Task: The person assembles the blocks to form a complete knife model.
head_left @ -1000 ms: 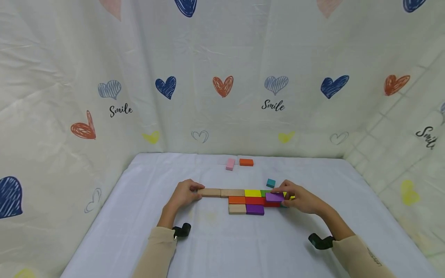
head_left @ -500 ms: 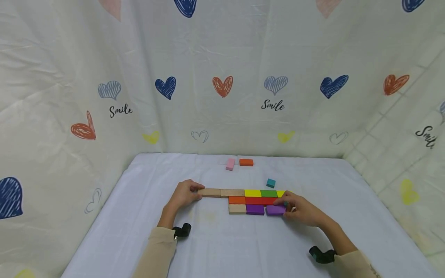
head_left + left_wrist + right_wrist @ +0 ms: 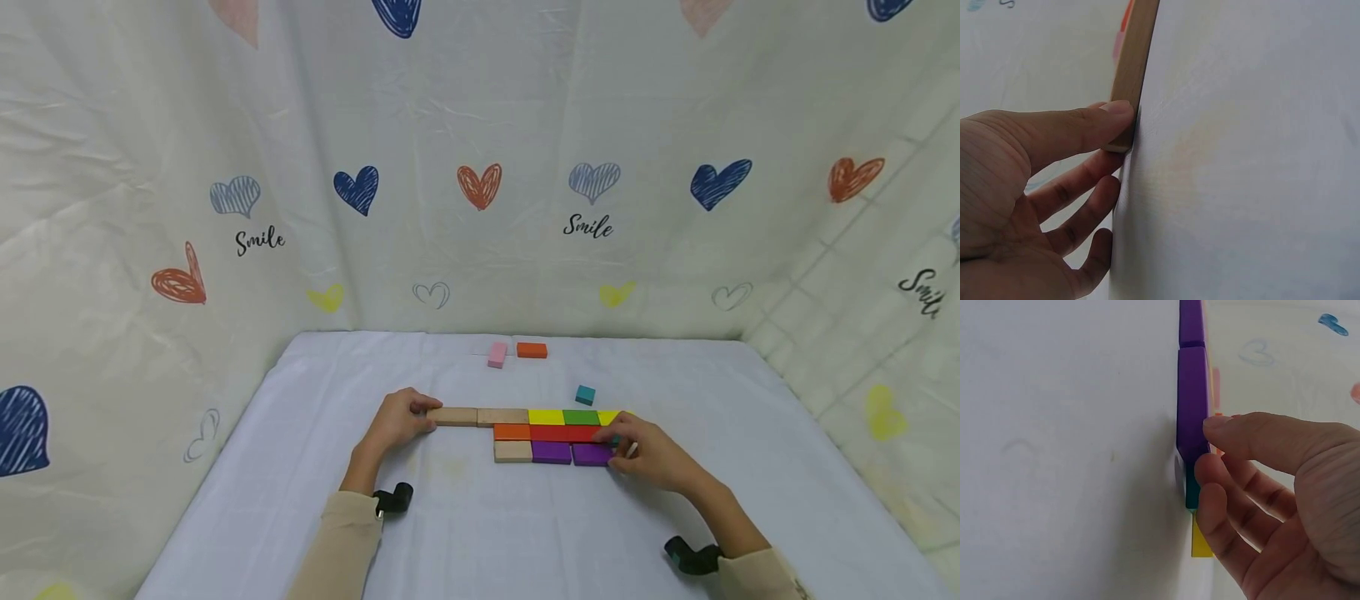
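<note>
In the head view, flat blocks lie in three touching rows. The back row has two plain wooden blocks, the left one (image 3: 453,416) outermost, then yellow (image 3: 546,417), green (image 3: 581,418) and yellow ones. Orange (image 3: 512,432) and red (image 3: 548,433) blocks form the middle row, with a teal piece partly hidden at its right end. In front lie a pale block (image 3: 512,452) and two purple blocks. My left hand (image 3: 397,418) pinches the outer wooden block's left end. Thumb and fingers of my right hand (image 3: 654,454) hold the right-hand purple block (image 3: 1192,400), a thin gap from its neighbour (image 3: 1191,322).
Behind the rows lie a small teal block (image 3: 585,395), a pink block (image 3: 497,355) and an orange block (image 3: 532,351). A white cloth (image 3: 480,533) covers the table, and a heart-printed curtain (image 3: 525,258) hangs at its back edge.
My right hand has brought the purple block from above the red one to the front row, then slid it left towards the other purple block. My left hand stays put.
</note>
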Available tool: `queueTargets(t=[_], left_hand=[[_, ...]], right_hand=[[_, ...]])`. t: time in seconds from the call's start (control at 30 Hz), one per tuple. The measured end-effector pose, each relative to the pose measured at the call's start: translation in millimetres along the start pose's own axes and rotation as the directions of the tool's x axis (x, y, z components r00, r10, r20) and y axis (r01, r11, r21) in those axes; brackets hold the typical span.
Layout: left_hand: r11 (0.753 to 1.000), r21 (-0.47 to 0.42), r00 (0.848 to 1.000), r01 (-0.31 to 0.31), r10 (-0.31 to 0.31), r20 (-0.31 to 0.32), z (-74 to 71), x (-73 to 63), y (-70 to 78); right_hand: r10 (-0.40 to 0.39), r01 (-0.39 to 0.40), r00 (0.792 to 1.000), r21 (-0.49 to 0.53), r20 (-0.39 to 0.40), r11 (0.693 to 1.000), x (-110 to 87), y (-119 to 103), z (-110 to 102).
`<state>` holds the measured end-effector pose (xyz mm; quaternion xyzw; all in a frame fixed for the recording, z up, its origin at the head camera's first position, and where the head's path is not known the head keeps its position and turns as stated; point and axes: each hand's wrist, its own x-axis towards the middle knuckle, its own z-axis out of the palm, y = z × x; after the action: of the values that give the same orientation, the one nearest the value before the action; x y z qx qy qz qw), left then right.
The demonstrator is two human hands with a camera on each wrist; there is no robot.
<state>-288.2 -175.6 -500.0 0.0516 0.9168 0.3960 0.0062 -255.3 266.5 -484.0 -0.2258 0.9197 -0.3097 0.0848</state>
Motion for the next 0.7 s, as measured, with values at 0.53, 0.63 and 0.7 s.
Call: queueTargets(t=[0.53,0.63,0.7], left_hand=[[1.0,-0.006,1.0,-0.006,0.006,0.0,-0.7,0.2,0.5],[1.0,-0.012,1.0,-0.003,0.004,0.004,-0.6,-0.3,0.8],[1.0,-0.017,1.0,-0.002,0.002,0.005,-0.6,-0.9,1.2]], right_hand=[[0.007,-0.008,1.0,-0.047,-0.028,0.999,-1.6,1.2,2.0],[0.009,-0.01,0.999,-0.043,-0.032,0.999,-0.5,-0.4,3.2],[0.015,-0.017,0.999,-0.044,-0.032,0.999,-0.1,-1.3,3.6]])
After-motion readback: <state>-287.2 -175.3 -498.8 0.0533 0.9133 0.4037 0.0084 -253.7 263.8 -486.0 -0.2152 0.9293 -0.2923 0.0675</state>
